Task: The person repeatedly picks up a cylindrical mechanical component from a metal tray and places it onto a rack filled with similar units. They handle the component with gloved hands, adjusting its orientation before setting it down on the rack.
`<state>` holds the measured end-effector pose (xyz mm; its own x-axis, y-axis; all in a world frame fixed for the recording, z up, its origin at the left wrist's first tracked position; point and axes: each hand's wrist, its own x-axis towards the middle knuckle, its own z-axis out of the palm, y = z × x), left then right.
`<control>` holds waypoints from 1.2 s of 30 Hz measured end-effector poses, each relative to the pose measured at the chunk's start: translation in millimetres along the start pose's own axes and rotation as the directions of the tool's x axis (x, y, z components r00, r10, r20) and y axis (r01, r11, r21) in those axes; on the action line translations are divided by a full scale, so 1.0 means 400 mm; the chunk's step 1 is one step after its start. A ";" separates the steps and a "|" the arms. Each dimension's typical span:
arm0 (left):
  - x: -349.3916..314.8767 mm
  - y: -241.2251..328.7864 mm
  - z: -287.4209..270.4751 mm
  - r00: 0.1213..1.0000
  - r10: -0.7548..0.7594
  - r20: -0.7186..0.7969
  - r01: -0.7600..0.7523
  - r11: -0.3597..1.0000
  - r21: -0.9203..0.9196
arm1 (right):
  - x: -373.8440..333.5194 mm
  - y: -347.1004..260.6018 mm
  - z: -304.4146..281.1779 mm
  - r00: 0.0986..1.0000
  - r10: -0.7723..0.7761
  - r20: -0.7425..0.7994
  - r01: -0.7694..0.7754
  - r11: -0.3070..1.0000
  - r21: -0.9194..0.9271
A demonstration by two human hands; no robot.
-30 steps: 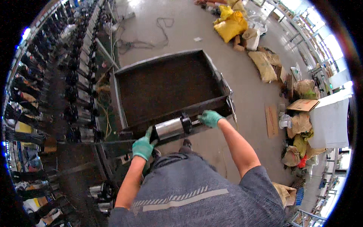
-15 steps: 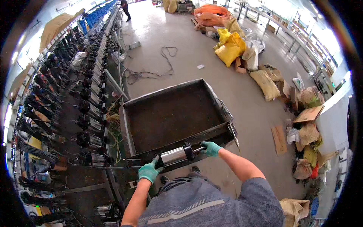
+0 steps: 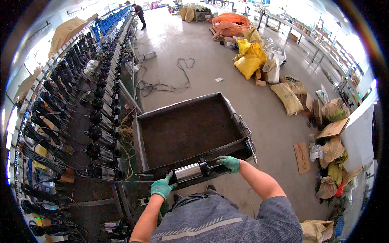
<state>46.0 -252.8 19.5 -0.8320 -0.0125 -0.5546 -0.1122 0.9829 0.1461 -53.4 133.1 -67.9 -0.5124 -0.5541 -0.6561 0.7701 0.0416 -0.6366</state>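
Observation:
A silver cylindrical motor (image 3: 188, 172) with black ends lies across the near rim of a large metal tray (image 3: 142, 150). My left hand (image 3: 162, 187), in a green glove, grips its left black end, with thumb and fingers around it. From that end a dark cable runs left toward the rack. My right hand (image 3: 229, 163), gloved the same, is closed at the motor's right end, beyond the black collar (image 3: 204, 166). A dark part shows between collar and fingers; whether it belongs to the motor I cannot tell.
Left of me a long rack holds rows of similar motors (image 3: 103, 154) and coiled black cables (image 3: 50, 160). A tool with a hose (image 3: 252, 150) hangs at the tray's right corner. A loose cable (image 3: 184, 77) lies on the floor; sacks (image 3: 287, 99) and cardboard (image 3: 301, 157) line the right.
My right hand has shifted slightly right, its fingers reaching over the motor's end. The bright shaft seen there before is now hidden by something dark. My left hand keeps its grip; the whole view has shifted slightly.

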 end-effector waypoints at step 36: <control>-0.035 0.001 -0.013 0.997 -0.021 -0.074 0.010 0.990 -0.144 | 0.066 -0.035 0.012 0.999 0.012 -0.046 -0.048 0.312 -0.949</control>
<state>54.6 -253.4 31.6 -0.8675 -0.0470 -0.4952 -0.1978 0.9461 0.2566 -75.8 113.9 -74.5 -0.5201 -0.5144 -0.6818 -0.0958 0.8284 -0.5519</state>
